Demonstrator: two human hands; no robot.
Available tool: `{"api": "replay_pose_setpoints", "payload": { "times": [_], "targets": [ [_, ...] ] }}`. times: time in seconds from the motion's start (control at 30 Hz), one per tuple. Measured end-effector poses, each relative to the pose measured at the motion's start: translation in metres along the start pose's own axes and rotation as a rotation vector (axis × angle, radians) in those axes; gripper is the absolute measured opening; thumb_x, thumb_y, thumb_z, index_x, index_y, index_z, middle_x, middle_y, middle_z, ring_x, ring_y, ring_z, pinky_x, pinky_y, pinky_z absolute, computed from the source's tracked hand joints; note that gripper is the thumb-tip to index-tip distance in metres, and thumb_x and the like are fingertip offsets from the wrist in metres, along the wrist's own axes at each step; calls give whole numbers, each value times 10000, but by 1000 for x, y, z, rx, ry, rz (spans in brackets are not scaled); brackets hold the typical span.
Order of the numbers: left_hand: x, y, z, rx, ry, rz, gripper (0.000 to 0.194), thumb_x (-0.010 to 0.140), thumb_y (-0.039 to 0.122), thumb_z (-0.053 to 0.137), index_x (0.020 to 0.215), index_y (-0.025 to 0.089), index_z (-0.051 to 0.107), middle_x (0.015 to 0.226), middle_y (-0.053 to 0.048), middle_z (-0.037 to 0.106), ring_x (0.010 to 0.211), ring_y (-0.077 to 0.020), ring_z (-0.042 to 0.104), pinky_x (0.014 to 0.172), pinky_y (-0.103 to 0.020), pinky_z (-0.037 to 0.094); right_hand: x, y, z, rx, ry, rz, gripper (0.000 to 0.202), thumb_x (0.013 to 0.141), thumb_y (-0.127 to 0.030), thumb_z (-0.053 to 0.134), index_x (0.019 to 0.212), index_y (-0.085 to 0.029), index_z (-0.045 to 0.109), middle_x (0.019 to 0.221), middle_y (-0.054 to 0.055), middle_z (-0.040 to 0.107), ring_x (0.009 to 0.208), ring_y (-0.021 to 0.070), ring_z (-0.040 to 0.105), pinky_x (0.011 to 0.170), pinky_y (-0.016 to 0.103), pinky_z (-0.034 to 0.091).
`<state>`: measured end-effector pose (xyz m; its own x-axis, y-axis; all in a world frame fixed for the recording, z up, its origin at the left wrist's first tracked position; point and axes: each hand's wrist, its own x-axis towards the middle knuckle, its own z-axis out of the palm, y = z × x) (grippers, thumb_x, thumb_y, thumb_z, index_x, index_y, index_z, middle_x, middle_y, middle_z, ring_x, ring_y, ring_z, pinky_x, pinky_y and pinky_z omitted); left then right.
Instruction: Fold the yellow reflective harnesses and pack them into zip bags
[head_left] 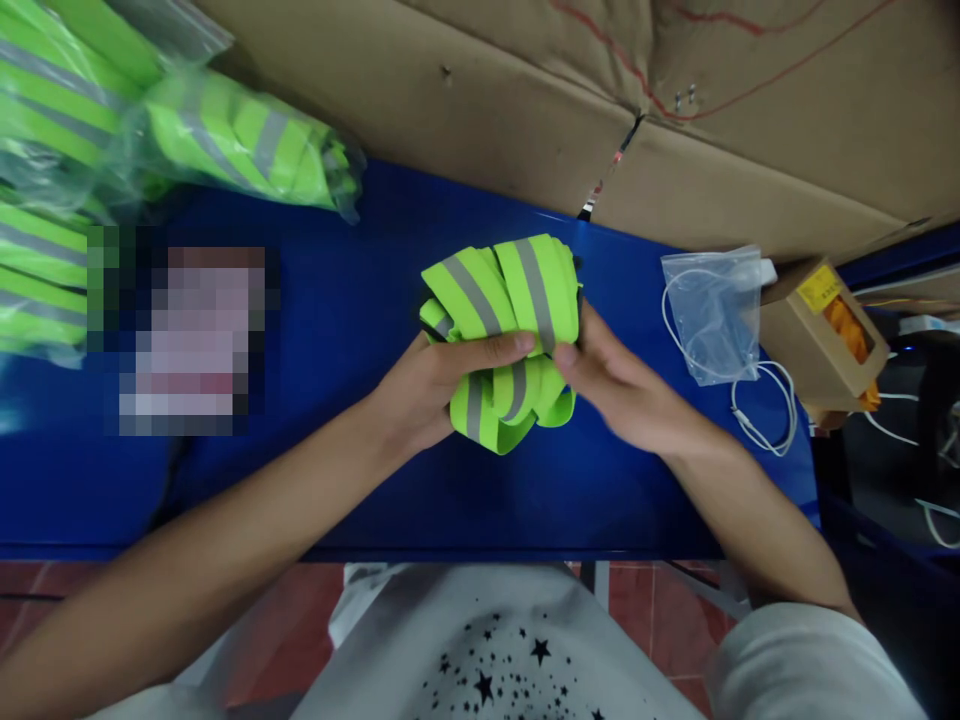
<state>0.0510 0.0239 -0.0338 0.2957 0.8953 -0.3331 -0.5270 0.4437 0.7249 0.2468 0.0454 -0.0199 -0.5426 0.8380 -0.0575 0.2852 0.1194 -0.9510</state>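
A folded bundle of neon yellow-green reflective strap (517,290) with grey stripes is held above the blue table, near the middle of the view. My left hand (450,375) grips its left side, the thumb lying across the front and the other fingers hidden behind. On the right side, my right hand (607,375) is closed around the edge, thumb on the front. Loops of the strap hang below both thumbs.
Clear plastic bags of similar reflective straps (247,140) lie at the left. A blurred-out rectangular object (199,335) rests on the blue table (360,490). At right are a clear zip bag (712,320), a white cable (791,410) and a cardboard box (810,320). Cardboard (480,110) borders the back.
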Motion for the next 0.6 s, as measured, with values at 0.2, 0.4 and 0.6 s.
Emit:
{"api": "replay_pose_setpoints", "payload": {
  "times": [0.2,0.4,0.6],
  "targets": [
    [-4,-2,1,81,-118,4,525,653,221,948,1143,213,762,1144,-60,789,1058,-313,766,842,-388,664,11,-5,-10,340,159,44,686,939,-672,616,1517,-334,469,1659,31,436,1511,234,473,1249,429,444],
    [-7,-4,1,85,-202,-31,524,609,166,934,1097,233,757,992,-11,785,945,-241,766,780,-311,642,5,-12,5,15,160,-97,598,899,-582,730,1400,-271,635,1421,54,675,1351,281,625,1137,443,544],
    [-8,0,-1,22,-235,-170,375,602,201,939,944,196,787,870,-8,782,772,-194,749,707,-272,626,-7,-37,-21,-349,-26,-49,665,854,-532,804,1434,-260,626,1260,42,747,1000,227,734,866,350,615]
  ]
}}
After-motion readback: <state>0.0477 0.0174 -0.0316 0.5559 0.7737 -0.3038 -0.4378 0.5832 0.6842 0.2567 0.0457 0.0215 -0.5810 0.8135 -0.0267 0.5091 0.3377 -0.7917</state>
